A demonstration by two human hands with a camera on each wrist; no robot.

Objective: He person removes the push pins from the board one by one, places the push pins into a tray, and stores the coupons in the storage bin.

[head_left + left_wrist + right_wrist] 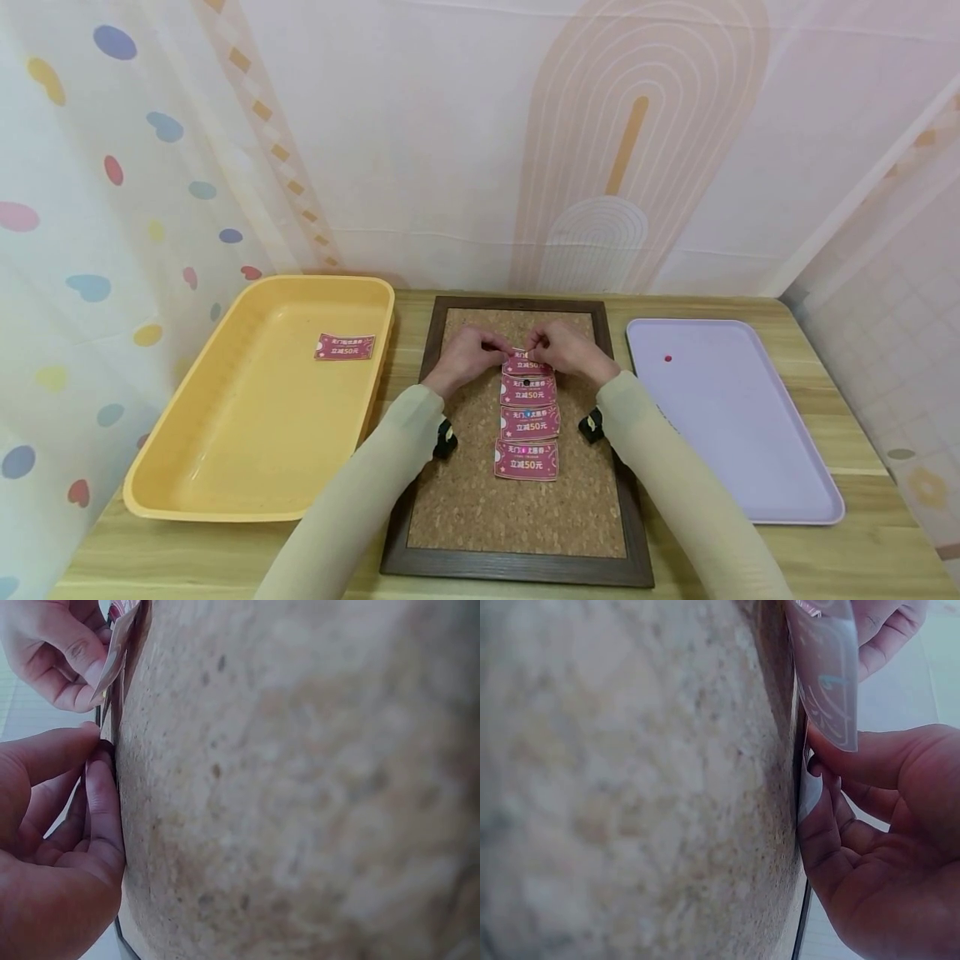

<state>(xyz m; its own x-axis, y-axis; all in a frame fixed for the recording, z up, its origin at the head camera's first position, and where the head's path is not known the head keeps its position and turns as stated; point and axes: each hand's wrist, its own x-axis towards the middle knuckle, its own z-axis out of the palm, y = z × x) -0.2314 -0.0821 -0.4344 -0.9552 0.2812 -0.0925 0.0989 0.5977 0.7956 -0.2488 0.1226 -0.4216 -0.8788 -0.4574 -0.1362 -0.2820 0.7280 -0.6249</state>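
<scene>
A pink printed coupon (517, 364) lies at the top of a column on the cork board (457, 533). My left hand (472, 355) pinches its left edge with thumb and forefinger. My right hand (567, 347) pinches the coupon near its upper right, and the fingers partly cover it. In the right wrist view, the right thumb and fingers meet at the coupon's edge, with one flap of paper (831, 682) curling off the cork. Three more coupons hang below: one with a black pin (527, 383), one with a blue pin (528, 413) and one with a pink pin (522, 450).
Left of the board, a yellow tray (255, 287) holds another pink coupon (344, 347). A lilac tray (750, 450) with a small red pin (668, 358) lies on the right. The board's dark wooden frame (517, 564) rests on the wooden table (202, 558); a patterned curtain (420, 150) stands behind.
</scene>
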